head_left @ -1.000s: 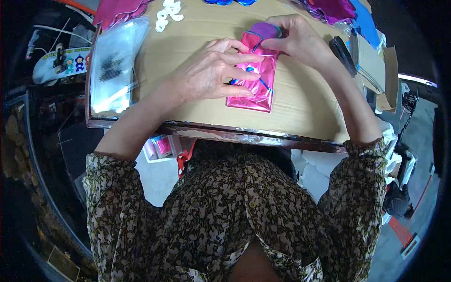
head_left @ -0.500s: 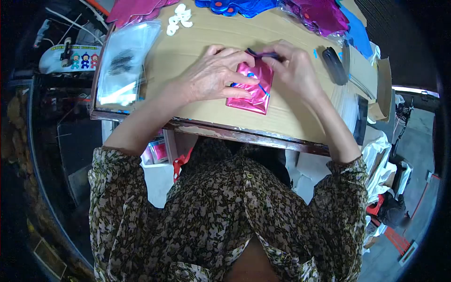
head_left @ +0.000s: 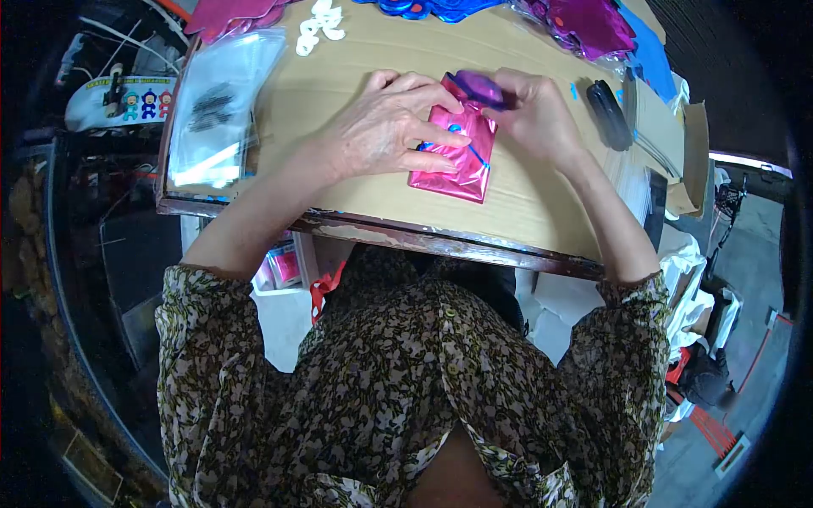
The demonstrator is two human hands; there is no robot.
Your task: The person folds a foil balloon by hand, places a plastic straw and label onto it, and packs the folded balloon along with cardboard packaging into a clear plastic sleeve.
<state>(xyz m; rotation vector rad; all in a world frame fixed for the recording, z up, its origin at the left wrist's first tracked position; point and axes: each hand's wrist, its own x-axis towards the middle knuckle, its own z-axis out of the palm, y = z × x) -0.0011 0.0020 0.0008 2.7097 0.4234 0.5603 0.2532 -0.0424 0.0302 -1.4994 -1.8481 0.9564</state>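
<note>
A folded foil balloon (head_left: pixel 461 173), shiny pink with blue marks, lies on the cardboard-covered table in front of me. My left hand (head_left: pixel 394 131) rests over its left side, fingers spread and pressing on the foil. At the far edge a dark purple flap (head_left: pixel 478 87) of the same foil stands raised and partly turned over. My right hand (head_left: pixel 538 114) pinches that flap at its right end between thumb and fingers. The fingertips of the right hand are partly hidden behind the foil.
Clear plastic bags (head_left: pixel 224 110) lie at the left. Small white curled pieces (head_left: pixel 322 30) sit toward the back, near pink foil (head_left: pixel 237 17), blue foil (head_left: pixel 432 7) and purple foil (head_left: pixel 589 30). A black oblong object (head_left: pixel 608 114) and a cardboard box (head_left: pixel 694 157) are at the right.
The purple flap has opened up wider and shows more of its face. My right hand has shifted slightly right and down with it. The left hand stays over the pink foil.
</note>
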